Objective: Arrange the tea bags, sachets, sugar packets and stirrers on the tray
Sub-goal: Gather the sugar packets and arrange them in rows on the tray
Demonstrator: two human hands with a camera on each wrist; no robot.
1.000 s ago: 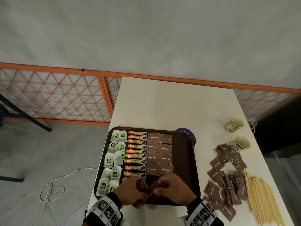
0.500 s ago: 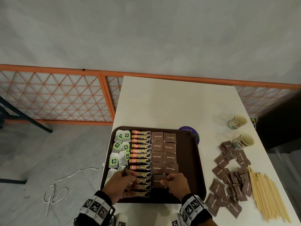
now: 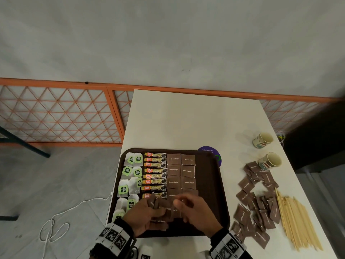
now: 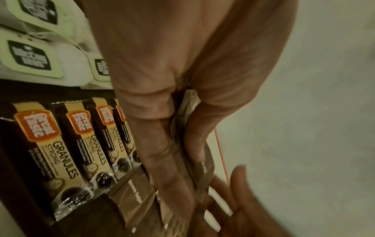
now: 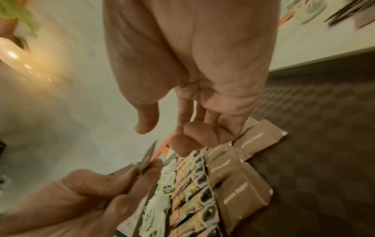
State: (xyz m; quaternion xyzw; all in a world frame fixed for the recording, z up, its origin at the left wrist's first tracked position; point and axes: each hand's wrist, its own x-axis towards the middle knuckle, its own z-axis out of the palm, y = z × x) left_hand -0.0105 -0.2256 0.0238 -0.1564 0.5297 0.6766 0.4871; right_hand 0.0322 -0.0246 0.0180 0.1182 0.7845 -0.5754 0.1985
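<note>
A dark brown tray (image 3: 211,184) holds a column of green-tagged tea bags (image 3: 130,176), a column of coffee sachets (image 3: 155,176) and two columns of brown sugar packets (image 3: 181,171). Over the tray's near edge my left hand (image 3: 147,214) grips a small stack of brown sugar packets (image 3: 158,204) between thumb and fingers (image 4: 202,173). My right hand (image 3: 188,206) hovers just right of that stack. Its thumb and fingers are loosely spread with nothing between them (image 5: 162,131). The near ends of the columns are hidden under both hands.
Several loose sugar packets (image 3: 257,208) lie on the white table right of the tray. A pile of wooden stirrers (image 3: 296,221) lies beyond them. Two paper cups (image 3: 270,161) lie on their sides at the back right. A purple coaster (image 3: 211,150) sits by the tray's far corner.
Half a second ago my right hand was laying a packet at the near end of the sugar columns. It has come back beside the left hand's stack, which moved right.
</note>
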